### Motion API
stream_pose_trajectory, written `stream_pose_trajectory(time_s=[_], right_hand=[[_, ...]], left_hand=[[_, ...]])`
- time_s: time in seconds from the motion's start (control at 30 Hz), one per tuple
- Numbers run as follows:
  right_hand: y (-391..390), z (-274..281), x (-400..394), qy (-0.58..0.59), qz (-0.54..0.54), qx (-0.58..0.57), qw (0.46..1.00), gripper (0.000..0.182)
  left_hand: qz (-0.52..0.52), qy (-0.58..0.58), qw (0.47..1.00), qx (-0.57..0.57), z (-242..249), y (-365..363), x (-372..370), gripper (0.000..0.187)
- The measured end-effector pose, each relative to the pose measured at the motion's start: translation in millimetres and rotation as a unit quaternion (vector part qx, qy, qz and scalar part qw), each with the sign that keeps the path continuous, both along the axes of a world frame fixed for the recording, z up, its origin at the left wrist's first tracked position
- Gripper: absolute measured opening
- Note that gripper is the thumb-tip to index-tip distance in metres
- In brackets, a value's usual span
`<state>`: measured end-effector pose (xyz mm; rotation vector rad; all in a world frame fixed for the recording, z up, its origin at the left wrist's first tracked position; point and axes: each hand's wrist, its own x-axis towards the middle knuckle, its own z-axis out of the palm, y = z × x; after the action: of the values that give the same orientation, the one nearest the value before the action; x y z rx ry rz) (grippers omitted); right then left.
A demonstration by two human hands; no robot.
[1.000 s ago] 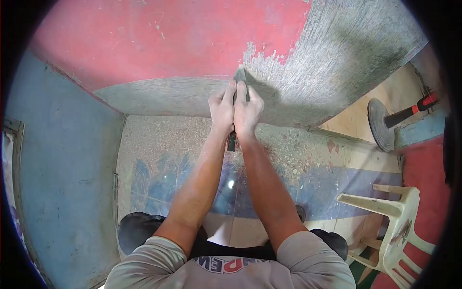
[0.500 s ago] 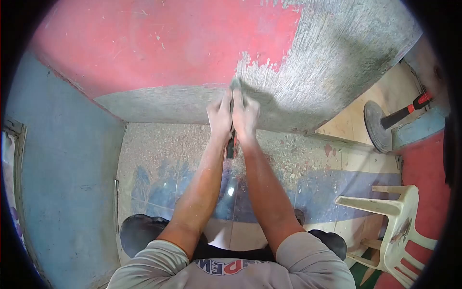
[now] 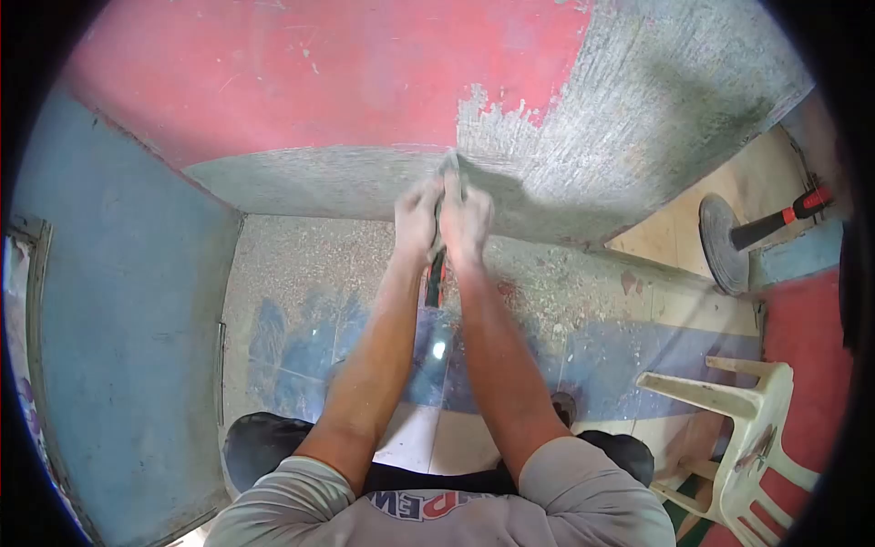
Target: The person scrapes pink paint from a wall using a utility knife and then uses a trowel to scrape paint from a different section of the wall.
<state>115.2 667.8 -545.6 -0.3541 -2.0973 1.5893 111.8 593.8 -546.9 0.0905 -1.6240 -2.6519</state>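
Both of my hands grip one scraper (image 3: pixel 436 284), with a black and red handle that sticks out below them toward me. My left hand (image 3: pixel 416 219) is closed around its left side. On the other side, my right hand (image 3: pixel 468 223) is closed too, its fingers reaching up toward the blade. The blade's tip meets the wall at the lower edge of the red paint (image 3: pixel 319 82), or just below it; exact contact is hard to see. To the right, rough grey wall surface (image 3: pixel 638 118) is exposed, with a ragged paint edge. Pale dust coats both hands.
Paint chips and dust litter the floor (image 3: pixel 310 251) under the wall. A blue wall (image 3: pixel 137 273) stands at left. At right are a cream plastic chair (image 3: pixel 761 428) and a round, dark disc-headed tool (image 3: pixel 720 242) with a black and red handle.
The scraper and both hands have shifted slightly down the wall, toward me. The camera view has tilted a little. Both hands keep their hold.
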Motion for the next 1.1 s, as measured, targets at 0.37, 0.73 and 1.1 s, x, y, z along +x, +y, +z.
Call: stream_pose_trajectory(time_s=[0.37,0.73,1.1], right_hand=[[13.3,24.4,-1.6,-0.009,0.018,0.02,1.0,0.045],[2.2,35.0,1.5,-0.036,-0.008,-0.018,0.999,0.047],[-5.7,96.8,-11.3,0.069,-0.012,-0.035,0.997,0.048]], left_hand=[[0.046,0.082,0.992,-0.089,-21.2,7.2,-7.6,0.024],[0.014,0.051,0.999,0.003,12.0,6.6,1.9,0.022],[0.056,0.139,0.976,-0.159,70.7,-2.9,-17.0,0.022]])
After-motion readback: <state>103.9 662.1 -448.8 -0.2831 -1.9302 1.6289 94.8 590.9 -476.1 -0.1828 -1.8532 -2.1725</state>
